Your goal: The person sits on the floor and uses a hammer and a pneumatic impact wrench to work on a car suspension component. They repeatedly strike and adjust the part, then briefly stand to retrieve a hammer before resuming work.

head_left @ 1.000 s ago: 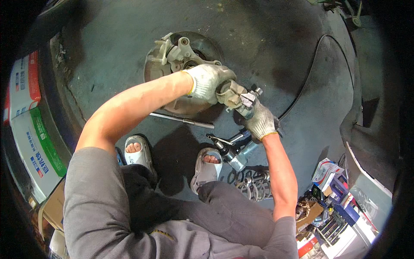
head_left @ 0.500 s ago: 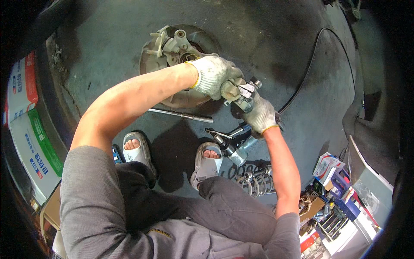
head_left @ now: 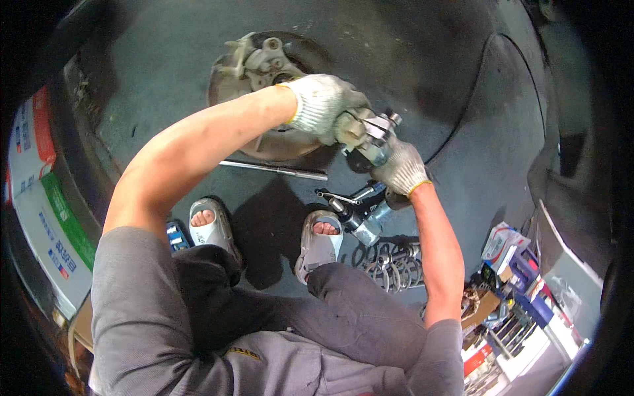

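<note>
Both hands wear white knitted gloves and meet in front of me. My left hand is closed around the left end of a grey metal part with blocky ends and a protruding bolt-like stub. My right hand grips the same part from its lower right side, most of its fingers hidden behind it. I cannot make out the part's exact kind. Behind my left hand and wrist lies a wheel knuckle on a round, rusty brake disc or shield, partly covered by my forearm.
A long silver bar lies below the disc. Nearer me are an impact wrench, a small wrench and coil springs. A black hose curves at right. Boxes line the left; cluttered tools fill the lower right.
The metal part and both gloved hands have shifted only slightly, with the grip kept. The whole view has tilted a little, so the floor things sit slightly higher.
</note>
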A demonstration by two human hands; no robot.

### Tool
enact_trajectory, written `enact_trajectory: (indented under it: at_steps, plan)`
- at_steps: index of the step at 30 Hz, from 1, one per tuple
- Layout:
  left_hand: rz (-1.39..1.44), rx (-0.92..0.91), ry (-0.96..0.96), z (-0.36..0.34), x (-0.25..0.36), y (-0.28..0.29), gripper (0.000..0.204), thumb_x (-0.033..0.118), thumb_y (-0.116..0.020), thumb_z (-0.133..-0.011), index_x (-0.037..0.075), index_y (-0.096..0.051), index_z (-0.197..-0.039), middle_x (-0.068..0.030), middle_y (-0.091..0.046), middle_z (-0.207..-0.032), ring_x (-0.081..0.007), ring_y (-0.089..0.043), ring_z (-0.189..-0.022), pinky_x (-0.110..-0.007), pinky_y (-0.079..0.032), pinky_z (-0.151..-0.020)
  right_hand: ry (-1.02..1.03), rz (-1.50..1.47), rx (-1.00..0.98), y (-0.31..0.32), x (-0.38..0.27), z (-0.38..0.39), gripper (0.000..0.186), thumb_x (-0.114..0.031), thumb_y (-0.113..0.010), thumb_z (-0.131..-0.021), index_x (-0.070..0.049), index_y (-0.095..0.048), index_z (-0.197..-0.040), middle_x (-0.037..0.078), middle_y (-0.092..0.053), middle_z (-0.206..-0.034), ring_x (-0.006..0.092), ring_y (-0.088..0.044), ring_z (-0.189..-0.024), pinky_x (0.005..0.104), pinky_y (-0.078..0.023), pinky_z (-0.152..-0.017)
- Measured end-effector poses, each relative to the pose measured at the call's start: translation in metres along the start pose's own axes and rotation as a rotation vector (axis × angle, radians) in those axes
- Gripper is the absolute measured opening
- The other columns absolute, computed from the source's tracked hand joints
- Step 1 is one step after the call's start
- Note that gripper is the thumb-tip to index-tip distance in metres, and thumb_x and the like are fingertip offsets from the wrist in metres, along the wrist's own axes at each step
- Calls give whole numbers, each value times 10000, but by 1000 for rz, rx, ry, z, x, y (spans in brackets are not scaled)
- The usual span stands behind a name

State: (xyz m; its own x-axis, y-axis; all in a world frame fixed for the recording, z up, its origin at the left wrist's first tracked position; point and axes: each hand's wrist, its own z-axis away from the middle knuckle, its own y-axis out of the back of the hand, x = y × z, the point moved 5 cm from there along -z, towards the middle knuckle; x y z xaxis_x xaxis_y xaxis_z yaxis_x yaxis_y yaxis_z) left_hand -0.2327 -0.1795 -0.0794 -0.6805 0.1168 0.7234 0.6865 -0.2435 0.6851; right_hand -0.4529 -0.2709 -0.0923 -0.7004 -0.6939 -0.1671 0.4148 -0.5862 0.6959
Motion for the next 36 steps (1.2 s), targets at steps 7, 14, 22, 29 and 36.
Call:
enact_trajectory:
  at_steps: [7, 14, 22, 29, 36]
  plan:
    - [-54, 1, 39, -1, 3, -5, 708, 231, -893, -738, 101, -711, -1410, -202, -734, -1359, -416, -689, -1292, -499, -562, -1127, -9, -41, 98, -1, 0, 6, 713, -331, -905, -829, -16, -597, -1390, 285, -778, -1216, 476, -758, -1142, 539, -621, -995]
    - [-78, 33, 59, 0, 17, -11, 734, 226, -878, -760, 101, -671, -1453, -207, -720, -1350, -429, -676, -1294, -501, -561, -1112, 42, -136, 82, -3, 2, 15, 584, -247, -882, -820, -45, -622, -1302, 293, -772, -1170, 487, -750, -1125, 567, -604, -977]
    - [-168, 77, 201, 1, 27, -12, 765, 208, -892, -770, 127, -646, -1491, -198, -695, -1442, -398, -656, -1369, -491, -531, -1180, 95, -1018, 546, 21, 93, 38, 625, -183, -835, -934, -24, -637, -1504, 134, -759, -1362, 234, -701, -1257, 390, -575, -1094]
    - [-134, 12, 262, 2, 39, -6, 803, 157, -849, -793, 110, -605, -1557, -244, -575, -1639, -405, -558, -1519, -474, -446, -1291, -462, -702, 571, -32, 240, -9, 637, -287, -816, -945, 2, -665, -1492, 218, -747, -1437, 320, -717, -1316, 396, -541, -1144]
    - [-39, -36, 266, 4, 43, -3, 1020, 465, -951, -744, 71, -562, -1601, -294, -570, -1610, -458, -547, -1504, -505, -452, -1266, -255, -376, 297, -75, 256, -43, 485, -263, -754, -936, -94, -771, -1390, 230, -744, -1416, 408, -703, -1339, 475, -567, -1125]
